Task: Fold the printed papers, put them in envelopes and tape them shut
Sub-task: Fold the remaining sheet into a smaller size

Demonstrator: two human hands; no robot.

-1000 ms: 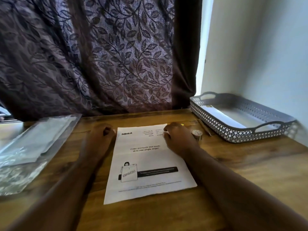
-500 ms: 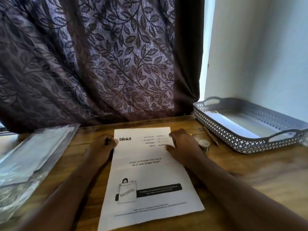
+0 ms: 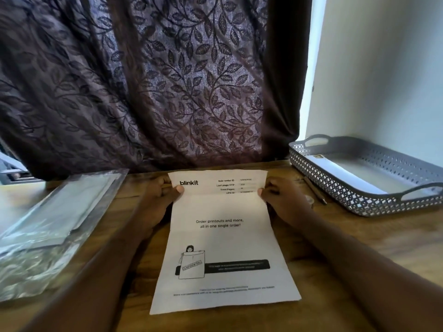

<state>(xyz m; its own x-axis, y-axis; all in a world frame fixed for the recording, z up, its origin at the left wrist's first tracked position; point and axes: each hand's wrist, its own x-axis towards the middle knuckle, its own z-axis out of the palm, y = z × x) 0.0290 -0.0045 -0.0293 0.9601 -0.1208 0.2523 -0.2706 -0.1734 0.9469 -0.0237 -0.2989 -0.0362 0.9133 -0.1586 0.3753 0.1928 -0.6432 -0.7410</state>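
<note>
A white printed paper point(image 3: 223, 238) with a blinkit heading lies on the wooden table point(image 3: 359, 248) in front of me. Its far end is lifted off the table. My left hand point(image 3: 163, 197) pinches the far left corner, thumb on top. My right hand point(image 3: 282, 197) pinches the far right corner the same way. A clear plastic packet of envelopes point(image 3: 55, 224) lies at the left. A small tape roll point(image 3: 311, 201) sits just behind my right hand, mostly hidden.
A grey perforated tray point(image 3: 354, 195) with handles stands at the right and holds a white sheet or envelope. A pen point(image 3: 314, 190) lies between it and my right hand. A dark leaf-patterned curtain point(image 3: 153, 80) hangs behind the table; a pale wall is at the right.
Both hands went from resting at the paper's far corners to pinching them, and the far end has risen off the table. The view has tilted up and come closer.
</note>
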